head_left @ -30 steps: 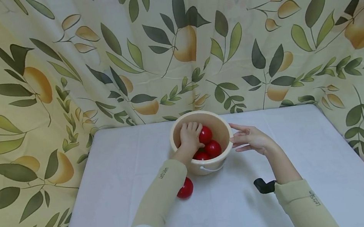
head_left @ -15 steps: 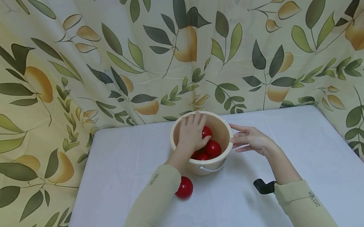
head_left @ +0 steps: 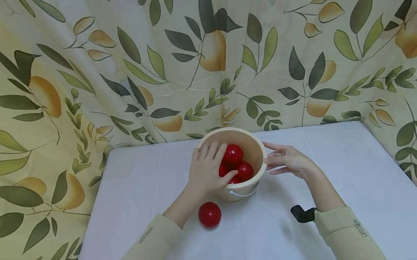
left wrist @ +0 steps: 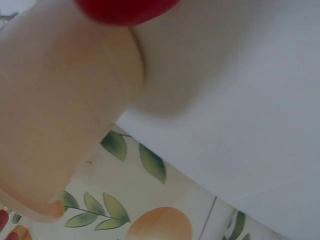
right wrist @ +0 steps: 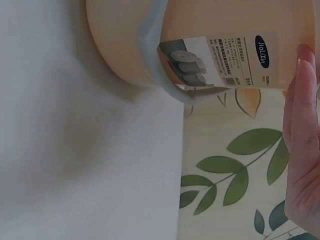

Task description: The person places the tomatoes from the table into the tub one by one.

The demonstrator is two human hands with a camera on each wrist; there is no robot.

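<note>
A cream bucket point(head_left: 250, 142) stands near the back edge of the table, with several red balls point(head_left: 233, 155) inside. My left hand point(head_left: 206, 168) is over its left rim, fingers spread and thumb apart, holding nothing that I can see. It partly covers the balls. My right hand point(head_left: 290, 160) touches the bucket's right side with extended fingertips. One loose red ball point(head_left: 209, 214) lies on the table in front of the bucket, below my left wrist. The right wrist view shows the bucket's label point(right wrist: 220, 60) beside my right fingers point(right wrist: 303, 95).
The table point(head_left: 263, 237) has a white cover. A fruit-and-leaf patterned curtain point(head_left: 264, 73) hangs behind it and at both sides. The bucket's pale handle point(head_left: 243, 194) hangs down in front. A black wrist camera point(head_left: 303, 213) sits on my right wrist.
My left hand has come up out of the bucket and moved left toward its rim, fingers spreading. The loose ball is now fully visible. My right hand has stayed at the bucket's side.
</note>
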